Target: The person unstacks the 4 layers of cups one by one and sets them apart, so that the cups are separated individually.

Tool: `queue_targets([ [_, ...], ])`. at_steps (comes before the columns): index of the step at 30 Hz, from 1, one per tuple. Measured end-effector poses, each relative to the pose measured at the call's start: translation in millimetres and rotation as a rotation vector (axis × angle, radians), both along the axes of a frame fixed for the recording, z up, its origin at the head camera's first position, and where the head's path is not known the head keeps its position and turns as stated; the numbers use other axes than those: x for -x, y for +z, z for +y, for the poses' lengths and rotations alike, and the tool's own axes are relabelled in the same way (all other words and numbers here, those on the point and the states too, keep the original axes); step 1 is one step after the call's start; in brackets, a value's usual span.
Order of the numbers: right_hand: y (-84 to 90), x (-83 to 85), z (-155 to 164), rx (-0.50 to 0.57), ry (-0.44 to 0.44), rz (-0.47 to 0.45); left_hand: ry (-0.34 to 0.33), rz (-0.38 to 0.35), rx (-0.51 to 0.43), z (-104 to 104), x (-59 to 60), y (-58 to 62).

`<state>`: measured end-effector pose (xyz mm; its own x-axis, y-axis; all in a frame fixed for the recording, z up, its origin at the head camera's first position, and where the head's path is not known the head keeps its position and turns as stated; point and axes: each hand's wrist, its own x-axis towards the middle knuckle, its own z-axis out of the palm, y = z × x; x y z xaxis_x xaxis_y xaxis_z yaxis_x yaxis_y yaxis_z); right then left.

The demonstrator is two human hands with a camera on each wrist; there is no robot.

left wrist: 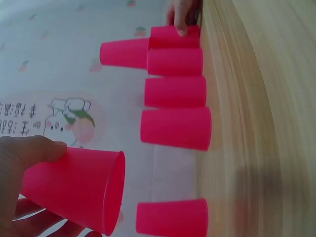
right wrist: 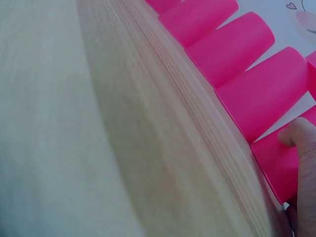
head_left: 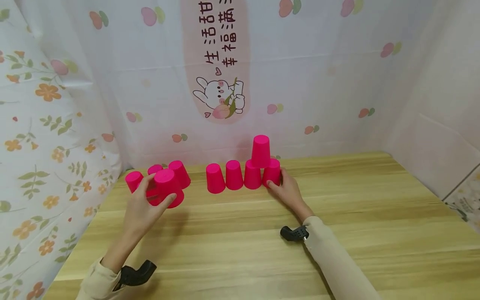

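Observation:
My left hand holds an upside-down pink plastic cup above the table, thumb on one side and fingers on the other. In the left wrist view that cup hangs apart from the others, its open rim showing. Several upside-down pink cups stand in a row, among them a left-end cup. One more cup sits on top, bridging the two right-hand cups. My right hand grips the row's right-end cup around its side, thumb in front.
Behind and below my left hand stand more pink cups, including a far-left cup and another cup; some are partly hidden. The wooden table meets a printed curtain at the back and a floral cloth on the left.

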<state>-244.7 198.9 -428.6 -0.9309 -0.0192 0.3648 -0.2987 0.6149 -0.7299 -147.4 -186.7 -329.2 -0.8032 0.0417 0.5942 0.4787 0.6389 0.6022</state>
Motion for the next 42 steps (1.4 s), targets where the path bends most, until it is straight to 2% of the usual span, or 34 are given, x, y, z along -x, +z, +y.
queue_targets([
  [6, -0.3, -0.5, 0, 0.001, -0.006, -0.007, 0.069, -0.010, 0.003, -17, -6.1, -3.4],
  [12, -1.0, 0.2, -1, 0.001, 0.001, -0.008, 0.135, -0.054, 0.019, -29, -11.1, -11.6],
  [22, 2.0, -1.8, 0, 0.011, -0.009, -0.013, 0.118, -0.123, 0.005, -28, -7.5, -23.5],
  [31, -2.0, -3.6, -1, 0.004, -0.008, 0.005, 0.078, -0.114, 0.009, -17, 3.4, -38.8],
  [38, -2.4, -3.7, -2, 0.013, -0.023, 0.020, 0.091, -0.214, -0.052, -9, 16.0, -39.3],
  [42, -0.5, -2.0, 0, 0.007, -0.020, 0.020, 0.120, -0.227, -0.070, -5, 21.8, -39.5],
])
